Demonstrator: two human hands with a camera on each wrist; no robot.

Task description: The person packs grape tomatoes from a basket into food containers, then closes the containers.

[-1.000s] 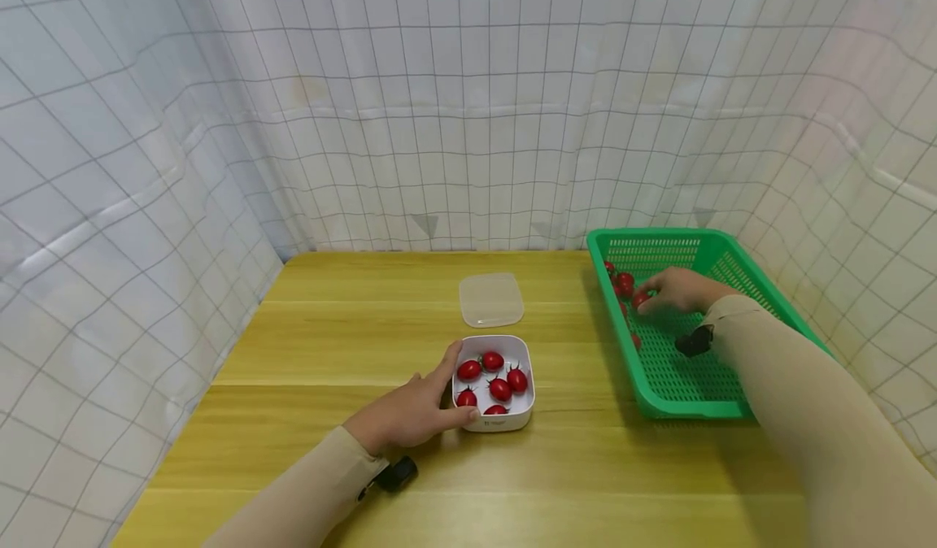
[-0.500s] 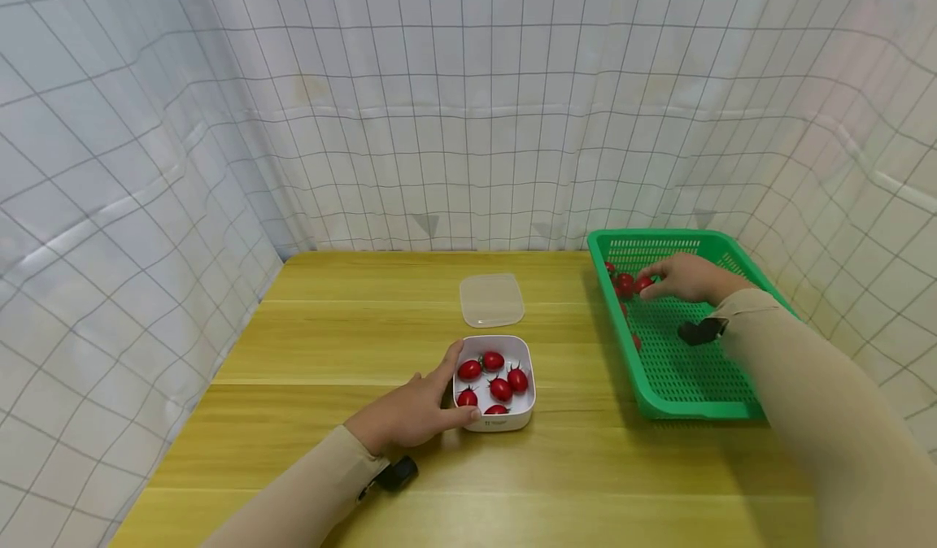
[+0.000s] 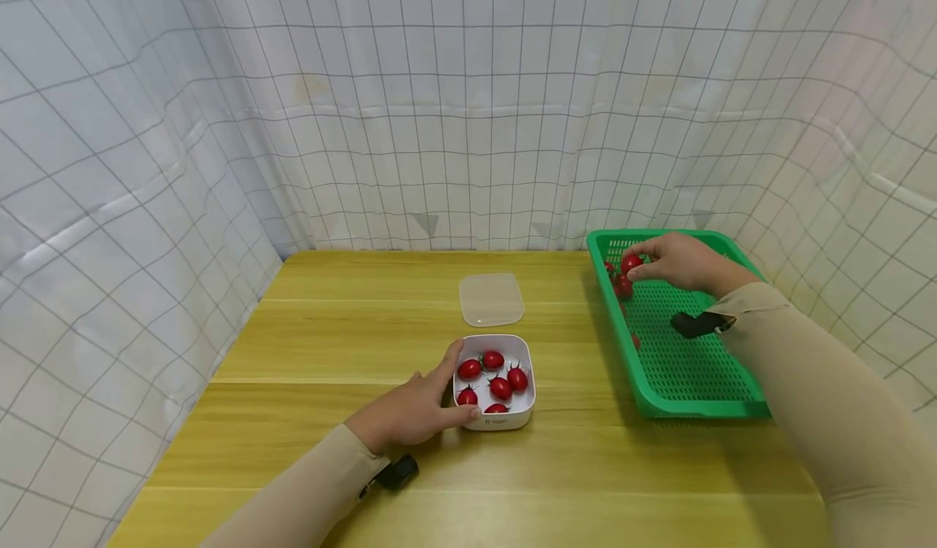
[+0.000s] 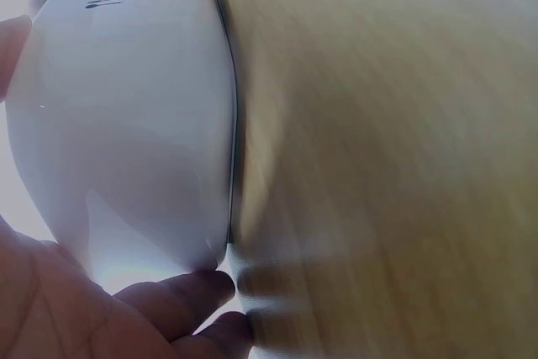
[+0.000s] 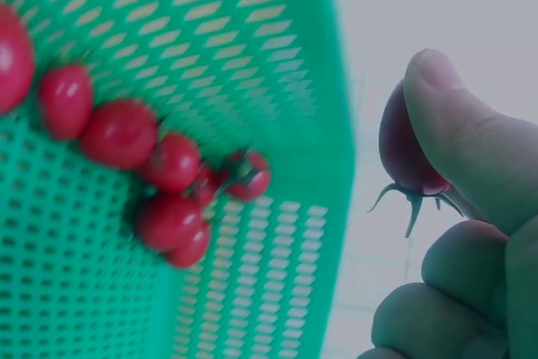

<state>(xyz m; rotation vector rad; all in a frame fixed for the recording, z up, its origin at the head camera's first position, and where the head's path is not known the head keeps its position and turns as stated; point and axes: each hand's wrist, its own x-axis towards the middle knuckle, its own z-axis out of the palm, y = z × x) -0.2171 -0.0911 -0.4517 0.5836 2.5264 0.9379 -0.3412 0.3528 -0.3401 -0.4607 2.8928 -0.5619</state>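
Observation:
In the head view, my left hand [image 3: 406,410] holds a small white square container [image 3: 512,421] by its left side, the thumb over the near rim. Several cherry tomatoes [image 3: 501,389] with green calyxes lie inside it. The left wrist view shows the container's outer wall [image 4: 134,115] with fingers curled at its base. Over the far left part of a green basket [image 3: 703,409], my right hand [image 3: 681,263] pinches a cherry tomato [image 5: 402,145] between thumb and fingers, its calyx hanging down. More tomatoes [image 5: 120,134] rest along the basket's wall below.
Behind the white container, a translucent square lid [image 3: 492,299] lies flat on the wooden table [image 3: 329,320]. White grid-patterned curtains [image 3: 468,125] enclose the table at the back and sides. The basket's raised rim stands between the right hand and the container.
My right hand has lifted the tomato and moved toward the back of the basket, up from among the others. My left hand and the container have stayed in place.

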